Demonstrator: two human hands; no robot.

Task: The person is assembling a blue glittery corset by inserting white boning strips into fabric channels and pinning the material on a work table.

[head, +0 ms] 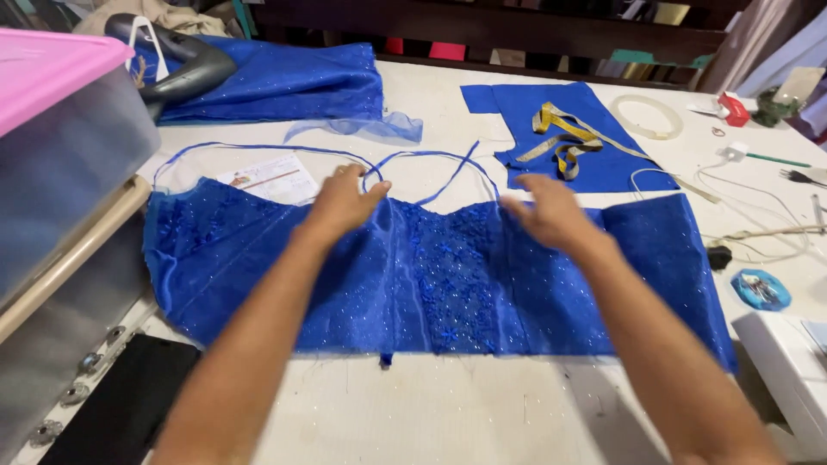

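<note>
Blue sequinned bodice (431,275) lay spread flat across the white table (448,413), straps looping beyond its top edge. The left hand (342,202) and right hand (551,211) rested open, palms down, on that upper edge.

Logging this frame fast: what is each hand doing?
Left hand: open, flat on the blue sequinned bodice fabric.
Right hand: open, resting on the same fabric's top edge.
</note>
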